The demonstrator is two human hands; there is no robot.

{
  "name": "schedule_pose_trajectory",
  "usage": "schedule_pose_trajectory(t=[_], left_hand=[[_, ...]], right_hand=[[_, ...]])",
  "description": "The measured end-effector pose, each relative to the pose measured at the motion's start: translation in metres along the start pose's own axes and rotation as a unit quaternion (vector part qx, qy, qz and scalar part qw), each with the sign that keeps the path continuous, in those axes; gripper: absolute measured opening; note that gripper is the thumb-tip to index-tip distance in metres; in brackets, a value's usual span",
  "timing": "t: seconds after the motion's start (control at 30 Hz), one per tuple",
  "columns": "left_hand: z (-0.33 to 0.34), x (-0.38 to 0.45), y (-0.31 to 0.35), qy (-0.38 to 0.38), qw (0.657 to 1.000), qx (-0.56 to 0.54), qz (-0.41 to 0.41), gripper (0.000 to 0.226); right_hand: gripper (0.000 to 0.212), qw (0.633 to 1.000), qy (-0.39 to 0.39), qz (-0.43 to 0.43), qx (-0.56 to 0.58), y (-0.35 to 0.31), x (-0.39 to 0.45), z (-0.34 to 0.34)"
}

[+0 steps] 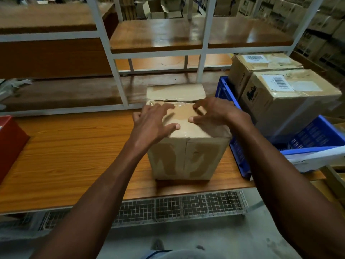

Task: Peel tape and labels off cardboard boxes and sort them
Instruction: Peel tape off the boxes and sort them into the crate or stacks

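Head view: I look down at a box (186, 139) standing on the wooden bench (74, 156), right of middle and just beside a blue crate (235, 150) on its right. Both my hands are on the box top. My left hand (155, 124) lies over the near-left part of the top with the fingers spread and the thumb pointing right, its tip on the cardboard. My right hand (216, 111) rests on the right part of the top, fingers curled with the tips pressing down near the centre seam, thumb pointing left. The two thumbs are near each other but apart. Neither hand is closed around anything; both are splayed flat on the surface.

Clear tape (179, 104) runs along the seam of the top, wrinkled and shiny, just beyond my fingertips. The far flap (175, 92) past the seam sits slightly raised, with a dark gap showing along it. The near face of the box shows pale patches beside a vertical seam.

In the crate stand two more boxes: the nearer one (287, 101) carries a white barcode label (278, 83) on top, and the farther one (261, 66) also has a barcode label (255, 57). A red bin (9, 144) sits at the left edge of the bench. Beyond the bench rises a white rack (112, 58) with wooden shelves.
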State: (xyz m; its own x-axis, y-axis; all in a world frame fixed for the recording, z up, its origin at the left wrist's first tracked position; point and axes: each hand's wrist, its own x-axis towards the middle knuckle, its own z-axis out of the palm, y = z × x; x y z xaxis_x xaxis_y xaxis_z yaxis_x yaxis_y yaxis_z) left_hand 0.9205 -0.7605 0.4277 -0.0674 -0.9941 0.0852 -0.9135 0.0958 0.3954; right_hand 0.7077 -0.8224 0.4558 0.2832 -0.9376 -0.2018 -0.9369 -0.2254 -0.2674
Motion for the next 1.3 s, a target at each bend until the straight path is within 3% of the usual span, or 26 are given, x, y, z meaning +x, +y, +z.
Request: schedule_pose_trajectory(t=[0.13, 0.27, 0.37, 0.47, 0.53, 0.63, 0.8, 0.9, 1.03, 1.2, 1.3], left_hand=[[0.001, 0.001, -0.003, 0.001, 0.999, 0.033, -0.003, 0.051], [0.007, -0.001, -0.007, 0.022, 1.000, -0.010, -0.004, 0.049], [0.015, -0.007, -0.013, 0.061, 0.989, -0.130, 0.019, 0.038], [0.024, -0.023, -0.025, 0.169, 0.917, -0.362, -0.025, 0.026], [0.037, -0.036, -0.033, 0.234, 0.861, -0.446, -0.074, 0.027], [0.052, -0.051, -0.033, 0.137, 0.810, -0.555, -0.133, 0.042], [0.045, -0.060, -0.035, 0.052, 0.815, -0.570, -0.097, 0.056], [0.037, -0.062, -0.034, 0.021, 0.820, -0.568, -0.061, 0.057], [0.027, -0.059, -0.026, -0.009, 0.837, -0.547, 0.009, 0.063], [0.009, -0.046, -0.019, -0.078, 0.856, -0.502, 0.097, 0.081], [0.011, -0.031, -0.017, -0.066, 0.894, -0.432, 0.102, 0.069]], right_hand=[[0.070, 1.000, -0.021, 0.000, 0.008, -0.004, -0.011, 0.004], [0.050, 0.996, 0.066, -0.016, 0.055, -0.020, -0.032, 0.031], [0.050, 0.985, 0.141, 0.004, 0.098, -0.018, -0.044, 0.057], [0.057, 0.973, 0.184, 0.067, 0.125, -0.011, -0.050, 0.062], [0.061, 0.971, 0.172, 0.097, 0.135, -0.008, -0.049, 0.057], [0.063, 0.967, 0.150, 0.124, 0.165, -0.006, -0.040, 0.047], [0.061, 0.953, 0.123, 0.122, 0.248, -0.003, -0.032, 0.034], [0.072, 0.930, 0.114, 0.118, 0.328, 0.010, -0.028, 0.032], [0.049, 0.889, 0.093, 0.114, 0.435, 0.028, -0.032, 0.025], [0.041, 0.841, 0.059, 0.166, 0.511, 0.050, -0.036, 0.036], [0.035, 0.809, 0.045, 0.174, 0.560, 0.059, -0.035, 0.063]])
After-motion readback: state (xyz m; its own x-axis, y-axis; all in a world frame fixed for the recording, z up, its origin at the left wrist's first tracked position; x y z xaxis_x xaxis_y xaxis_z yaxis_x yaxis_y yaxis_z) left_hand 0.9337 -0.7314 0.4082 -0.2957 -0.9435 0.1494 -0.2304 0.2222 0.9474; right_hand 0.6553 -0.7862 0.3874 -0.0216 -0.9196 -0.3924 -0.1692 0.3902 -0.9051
